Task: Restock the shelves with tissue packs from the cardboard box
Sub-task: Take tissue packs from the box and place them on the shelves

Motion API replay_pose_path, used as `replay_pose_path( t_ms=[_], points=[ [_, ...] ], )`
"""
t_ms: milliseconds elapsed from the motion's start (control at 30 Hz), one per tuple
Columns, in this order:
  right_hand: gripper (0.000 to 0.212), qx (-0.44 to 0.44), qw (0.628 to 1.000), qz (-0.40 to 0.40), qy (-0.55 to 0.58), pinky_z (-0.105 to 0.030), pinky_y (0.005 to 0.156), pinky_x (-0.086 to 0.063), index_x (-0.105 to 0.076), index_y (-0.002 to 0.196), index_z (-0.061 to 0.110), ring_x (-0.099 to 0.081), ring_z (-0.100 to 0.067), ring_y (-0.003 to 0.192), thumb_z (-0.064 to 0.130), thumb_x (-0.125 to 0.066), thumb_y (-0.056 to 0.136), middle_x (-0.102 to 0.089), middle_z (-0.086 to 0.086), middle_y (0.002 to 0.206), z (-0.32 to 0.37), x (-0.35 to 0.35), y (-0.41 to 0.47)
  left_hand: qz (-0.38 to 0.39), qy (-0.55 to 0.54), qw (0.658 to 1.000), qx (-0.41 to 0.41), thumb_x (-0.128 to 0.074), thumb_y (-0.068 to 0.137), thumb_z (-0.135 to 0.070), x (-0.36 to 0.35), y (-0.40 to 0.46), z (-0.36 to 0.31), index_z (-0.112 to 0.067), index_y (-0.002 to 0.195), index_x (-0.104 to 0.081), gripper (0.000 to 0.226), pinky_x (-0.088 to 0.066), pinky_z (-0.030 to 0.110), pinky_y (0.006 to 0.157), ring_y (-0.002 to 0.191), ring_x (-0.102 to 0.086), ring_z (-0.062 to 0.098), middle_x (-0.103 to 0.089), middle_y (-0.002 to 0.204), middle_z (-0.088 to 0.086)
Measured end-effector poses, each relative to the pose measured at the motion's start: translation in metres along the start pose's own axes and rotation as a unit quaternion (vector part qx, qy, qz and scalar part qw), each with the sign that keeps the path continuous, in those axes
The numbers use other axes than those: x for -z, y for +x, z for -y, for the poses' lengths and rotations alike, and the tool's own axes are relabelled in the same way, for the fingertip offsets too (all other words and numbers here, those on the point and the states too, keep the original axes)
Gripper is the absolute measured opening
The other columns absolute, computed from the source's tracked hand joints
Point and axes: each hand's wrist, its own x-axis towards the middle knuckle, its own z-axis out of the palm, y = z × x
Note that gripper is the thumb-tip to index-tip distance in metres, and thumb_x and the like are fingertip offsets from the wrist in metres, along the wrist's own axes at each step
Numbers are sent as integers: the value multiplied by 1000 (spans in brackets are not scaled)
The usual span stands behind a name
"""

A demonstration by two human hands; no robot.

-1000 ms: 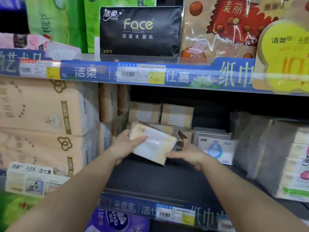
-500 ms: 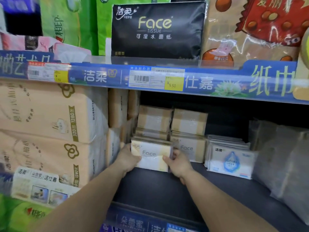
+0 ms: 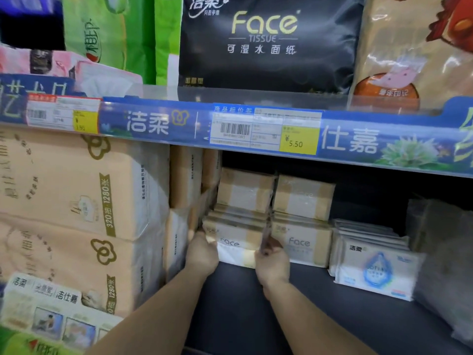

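A beige and white "Face" tissue pack (image 3: 234, 245) stands on the dark shelf board (image 3: 256, 311), pressed back against a stack of like packs (image 3: 245, 190). My left hand (image 3: 202, 253) grips its left end and my right hand (image 3: 272, 260) grips its right end. A second "Face" pack (image 3: 302, 243) sits just to its right with another pack (image 3: 303, 197) on top. The cardboard box is out of view.
Big beige tissue bundles (image 3: 76, 201) fill the left of the shelf. White packs with a blue drop (image 3: 373, 267) lie to the right, and clear-wrapped packs (image 3: 445, 254) at the far right. A blue price rail (image 3: 256, 129) runs overhead, under a black "Face" bag (image 3: 266, 42).
Both hands carried the tilted pack down and back onto the shelf, setting it level against the stack. The camera moved closer to the shelf.
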Motion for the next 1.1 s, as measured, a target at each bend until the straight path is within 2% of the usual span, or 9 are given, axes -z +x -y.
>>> replay_pose_path(
  t_ms=[133,200,367,467,567,700,833,967,1100],
  points=[
    [10,32,999,-6,-26,-22,74,-40,-61,95,21,-59,-20,82,13,-55,93,-67,-4,86,3,4,-7,-46,5,999,7,-56,91,-13,3,-7,-6,-3,108,-61,21,-49,35,88,101,-62,35,-67,107,17],
    [10,18,1000,-8,-19,-22,76,-39,-63,101,14,-58,-20,84,15,-57,93,-66,-3,88,6,7,-12,-45,1,999,14,-61,89,-15,6,-15,-10,-2,109,-61,23,-51,36,88,102,-62,34,-68,109,17],
    [34,14,998,12,-60,-20,85,-39,-59,127,9,-61,-24,106,24,-55,96,-67,-7,117,19,13,-22,14,-31,999,20,-56,87,-7,10,-37,-12,-2,122,-49,36,-48,37,96,111,-57,31,-60,121,15],
    [43,20,993,25,-111,-22,92,-38,-49,137,10,-54,-27,121,27,-52,97,-59,-6,133,31,19,-32,6,-42,999,-11,-54,83,-6,15,-46,-9,-9,129,-46,47,-45,42,101,117,-53,30,-56,125,11],
    [49,10,993,33,-110,-21,90,-37,-41,142,11,-52,-27,122,26,-54,97,-54,-8,137,35,28,-46,23,-60,998,-20,-55,86,-6,19,-55,-8,-16,143,-37,61,-43,42,105,126,-47,29,-46,138,5],
    [61,-5,988,54,-145,-22,92,-39,-36,146,17,-51,-24,124,35,-59,93,-52,-7,138,28,57,-71,95,24,994,-52,-61,89,-20,12,-71,-10,-17,146,-35,63,-46,40,100,124,-49,31,-39,147,9],
    [63,53,947,62,-310,-28,107,-34,-31,149,18,-41,-24,134,38,-56,94,-42,-7,148,18,108,-95,176,188,957,-134,-62,86,-44,3,-107,-23,-22,143,-41,65,-44,37,101,128,-46,30,-45,144,5],
    [60,93,901,23,-424,-34,110,-34,-34,148,20,-39,-28,134,44,-50,94,-43,-9,146,8,182,-126,216,312,897,-225,-55,85,-59,-20,-166,-53,-28,146,-36,70,-36,38,108,134,-40,29,-40,149,4],
    [55,85,863,-63,-494,-36,109,-34,-38,145,21,-37,-31,133,43,-47,96,-44,-13,144,-14,312,-187,249,339,849,-321,-52,86,-62,-77,-283,-98,-31,147,-33,71,-29,41,113,137,-34,29,-34,153,2]
  ],
)
